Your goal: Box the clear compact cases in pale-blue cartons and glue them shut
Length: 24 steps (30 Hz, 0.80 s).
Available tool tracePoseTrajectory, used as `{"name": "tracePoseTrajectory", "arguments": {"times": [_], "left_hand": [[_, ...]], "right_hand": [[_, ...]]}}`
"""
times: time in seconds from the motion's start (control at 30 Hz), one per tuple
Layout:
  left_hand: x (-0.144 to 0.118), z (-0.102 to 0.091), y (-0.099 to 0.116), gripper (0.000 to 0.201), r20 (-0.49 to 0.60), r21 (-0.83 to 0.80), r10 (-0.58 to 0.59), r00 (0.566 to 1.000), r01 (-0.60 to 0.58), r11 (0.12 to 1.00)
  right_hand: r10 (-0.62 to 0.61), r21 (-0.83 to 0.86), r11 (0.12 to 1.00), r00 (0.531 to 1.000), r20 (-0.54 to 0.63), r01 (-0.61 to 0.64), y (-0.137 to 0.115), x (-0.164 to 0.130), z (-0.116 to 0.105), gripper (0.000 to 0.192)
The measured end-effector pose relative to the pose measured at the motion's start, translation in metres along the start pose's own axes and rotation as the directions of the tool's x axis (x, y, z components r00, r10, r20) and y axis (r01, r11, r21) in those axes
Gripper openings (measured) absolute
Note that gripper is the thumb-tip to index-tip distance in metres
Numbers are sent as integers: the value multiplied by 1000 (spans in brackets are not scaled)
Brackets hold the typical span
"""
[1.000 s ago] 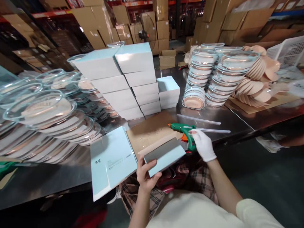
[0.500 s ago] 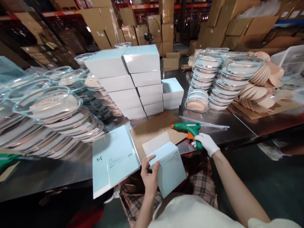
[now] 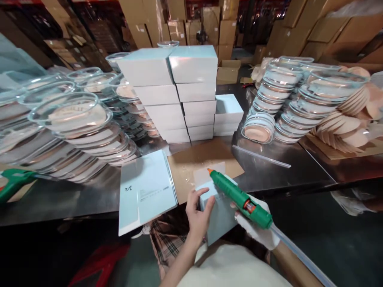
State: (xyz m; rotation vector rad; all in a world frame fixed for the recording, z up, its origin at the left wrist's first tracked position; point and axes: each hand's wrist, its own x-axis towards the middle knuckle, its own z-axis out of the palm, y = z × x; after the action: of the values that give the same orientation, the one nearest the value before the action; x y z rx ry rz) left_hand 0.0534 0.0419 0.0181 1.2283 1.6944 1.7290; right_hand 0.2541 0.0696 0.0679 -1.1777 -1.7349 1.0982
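Judging by the two tall stacks of finished boxes (image 3: 176, 91) at the far side of the desk (image 3: 269, 171), much was done, yet flat sheets (image 3: 146, 191) remained. The left hand (image 3: 199, 211) pressed the pale blue box (image 3: 220, 213) at the near edge; the gloved right hand (image 3: 257, 231) clasped the glue gun (image 3: 239, 197), nozzle over its open flap.

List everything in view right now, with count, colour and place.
Green hot-glue gun: one, in right hand, tip over box flap.
Pale blue folded carton: one, table edge, under left hand.
Flat pale blue carton blanks: small pile, left of it.
Brown cardboard sheet: one, centre.
Closed pale blue boxes: three stacks, behind.
Clear glass dishes: many, left and right.
Clear glue stick: one, on steel table.
Left hand: bare.
Right hand: white glove.
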Motion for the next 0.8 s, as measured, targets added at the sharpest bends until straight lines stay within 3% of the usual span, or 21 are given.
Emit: {"name": "tracePoseTrajectory", "arguments": {"times": [0.13, 0.33, 0.53, 0.7, 0.8], "left_hand": [[-3, 1, 0, 23, 9, 3, 42, 999, -42, 999], [-7, 0, -1, 19, 11, 34, 85, 996, -85, 996], [-9, -7, -6, 23, -17, 84, 52, 998, -51, 995], [-6, -12, -4, 28, -22, 52, 3, 1000, -1, 999], [-1, -16, -1, 30, -46, 27, -27, 999, 29, 999]], "right_hand": [[-212, -110, 970, 975, 59, 218, -2, 4, 11, 8], [-182, -149, 970, 981, 67, 191, -10, 9, 10, 11], [104, 15, 994, 994, -45, -104, 9, 11, -6, 18], [341, 139, 936, 933, -116, -324, 27, 14, -22, 26], [464, 309, 849, 885, -46, -429, 33, 30, -28, 40]]}}
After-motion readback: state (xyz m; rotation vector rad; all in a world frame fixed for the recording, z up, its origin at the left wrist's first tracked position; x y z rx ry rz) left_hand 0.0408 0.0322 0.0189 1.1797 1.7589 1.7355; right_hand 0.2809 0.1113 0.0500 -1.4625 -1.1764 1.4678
